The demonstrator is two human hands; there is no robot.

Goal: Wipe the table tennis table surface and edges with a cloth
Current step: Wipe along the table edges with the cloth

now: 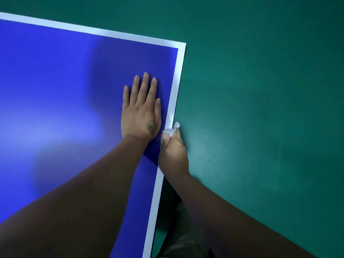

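The blue table tennis table fills the left of the head view, with a white line along its far and right edges and its corner at the upper middle. My left hand lies flat on the blue surface, fingers straight, just inside the right white line. My right hand grips a small bunched white cloth and holds it against the table's right edge, beside my left wrist. Most of the cloth is hidden inside my fist.
Green floor surrounds the table on the far and right sides. My legs in dark trousers stand close to the right edge at the bottom. A bright light reflection lies on the table's left part.
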